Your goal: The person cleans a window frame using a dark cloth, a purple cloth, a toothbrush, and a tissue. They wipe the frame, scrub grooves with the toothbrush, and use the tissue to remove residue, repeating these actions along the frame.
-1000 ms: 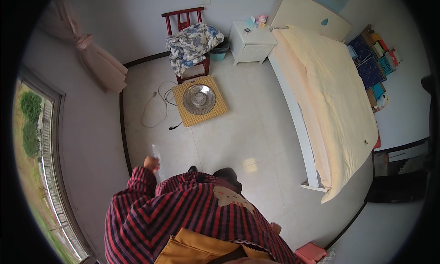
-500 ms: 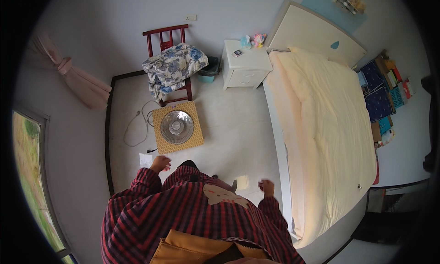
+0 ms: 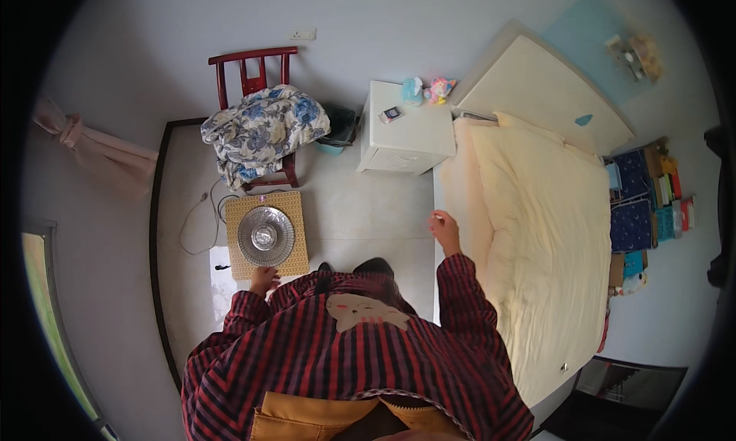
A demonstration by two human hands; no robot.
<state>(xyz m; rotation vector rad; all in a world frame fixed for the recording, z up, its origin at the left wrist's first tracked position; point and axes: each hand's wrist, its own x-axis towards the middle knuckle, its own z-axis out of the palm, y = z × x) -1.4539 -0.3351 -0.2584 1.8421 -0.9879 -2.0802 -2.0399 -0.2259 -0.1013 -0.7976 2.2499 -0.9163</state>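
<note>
My left hand [image 3: 264, 280] hangs low beside my body, by the near edge of a yellow patterned square stand [image 3: 297, 257]. Its fingers are loosely bent, and no object shows in them. On the stand lies a round silver heater-like appliance [image 3: 265, 236] with a wire grille; whether the hand touches the stand I cannot tell. My right hand [image 3: 445, 232] is raised in front of the bed's near side, fingers loosely curled and a little apart, holding nothing I can see. The bed [image 3: 552, 249] carries a cream quilt.
A red wooden chair [image 3: 253, 55] holds a blue-and-white floral quilt [image 3: 264, 131]. Between it and a white nightstand [image 3: 406, 134] stands a dark-lined bin [image 3: 337, 127]. Small plush toys [image 3: 438, 90] sit on the nightstand. A loose cable [image 3: 188, 225] lies on the floor by the stand.
The view has shifted, and the bed and nightstand appear nearer. My right hand has swung forward and up toward the bed; my left hand now appears at the stand's near edge.
</note>
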